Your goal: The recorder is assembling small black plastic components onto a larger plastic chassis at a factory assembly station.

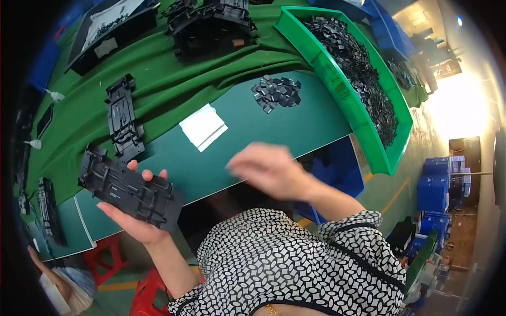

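Note:
My left hand (138,224) grips a black moulded plastic frame (129,190) with raised ribs, tilted over the table's left part, fingertips curling over its far edge. In mid-air above the table's front edge is my right hand (266,171), blurred by motion; whether anything is between its fingers cannot be made out. Beyond it, a loose pile of small black flat pieces (276,94) lies on the green tabletop (237,126). A white pad of paper (203,127) lies between the hands, farther back. Another black plastic frame (122,117) rests on the green cloth behind the held one.
A long green bin (345,87) full of small black pieces stands at the right. At the back are stacked black frames (211,23) and a black crate (113,34). A blue bin (337,174) sits below the table edge. Another person's arm (55,282) shows at lower left.

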`<state>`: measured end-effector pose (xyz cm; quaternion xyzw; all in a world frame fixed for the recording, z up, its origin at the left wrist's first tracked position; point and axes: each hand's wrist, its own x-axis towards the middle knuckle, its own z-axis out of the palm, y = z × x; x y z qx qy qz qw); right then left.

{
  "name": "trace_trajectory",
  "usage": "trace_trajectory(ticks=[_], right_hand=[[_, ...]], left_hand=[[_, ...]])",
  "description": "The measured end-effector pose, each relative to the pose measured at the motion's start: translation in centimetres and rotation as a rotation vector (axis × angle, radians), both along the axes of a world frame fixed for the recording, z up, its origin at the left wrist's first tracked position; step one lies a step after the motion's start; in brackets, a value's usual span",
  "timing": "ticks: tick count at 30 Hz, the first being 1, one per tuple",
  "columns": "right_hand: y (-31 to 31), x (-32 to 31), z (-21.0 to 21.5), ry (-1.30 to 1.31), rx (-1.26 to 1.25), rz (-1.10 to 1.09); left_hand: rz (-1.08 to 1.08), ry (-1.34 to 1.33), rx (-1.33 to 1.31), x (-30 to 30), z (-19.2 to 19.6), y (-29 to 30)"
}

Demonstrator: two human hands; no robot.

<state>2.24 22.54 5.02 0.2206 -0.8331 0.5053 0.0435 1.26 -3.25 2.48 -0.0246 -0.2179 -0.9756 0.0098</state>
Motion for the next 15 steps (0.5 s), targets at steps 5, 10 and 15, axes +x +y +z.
trace_trajectory(ticks=[5,10,15], right_hand=[[7.8,-3.7,-0.9,0.14,0.31,-0.424],[8.7,-5.6,-1.7,0.209,0.387,-0.395],[8.4,-6.2,-1.5,-0.001,0.449,-0.484]], left_hand=[[0.008,-0.008,-0.036,-0.8,-0.9,0.5],[0.024,-0.088,-0.063,-0.8,-1.5,0.5],[-0.003,-0.05,-0.066,-0.9,-1.6,0.4]])
